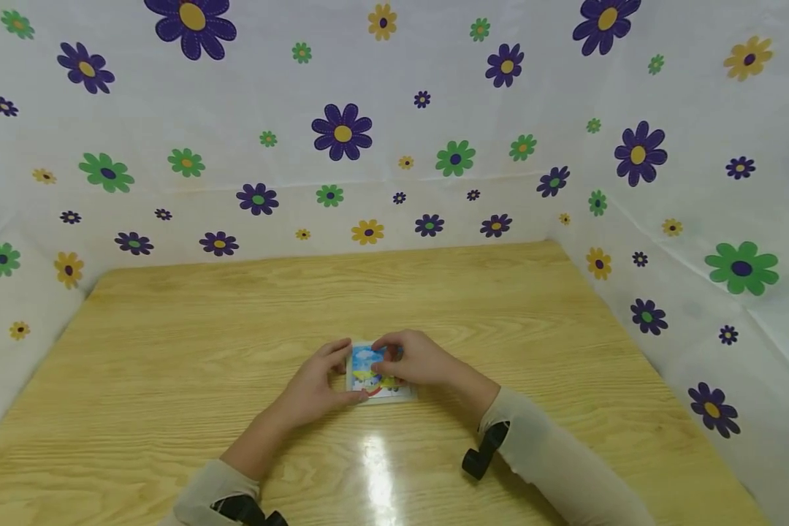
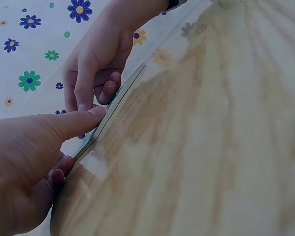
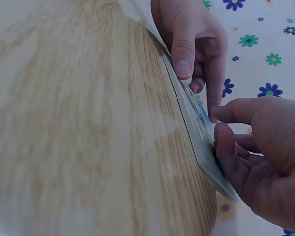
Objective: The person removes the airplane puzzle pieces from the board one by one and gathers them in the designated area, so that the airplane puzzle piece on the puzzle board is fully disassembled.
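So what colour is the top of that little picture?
The picture is blue at the top, with white cloud-like patches; the head view shows it best.

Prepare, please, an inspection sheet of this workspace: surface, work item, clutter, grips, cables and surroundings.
Surface: wood-grain table, showing a bright light reflection.
Work item: pale-bordered picture board with blue sky; flat or slightly lifted, unclear.
Clutter: nothing seen.
Left grip: holds the board's left side.
Right grip: thumb and index finger at the picture; contact unclear.
Cables: nothing seen.
Surroundings: white flower-print cloth behind and at both sides.
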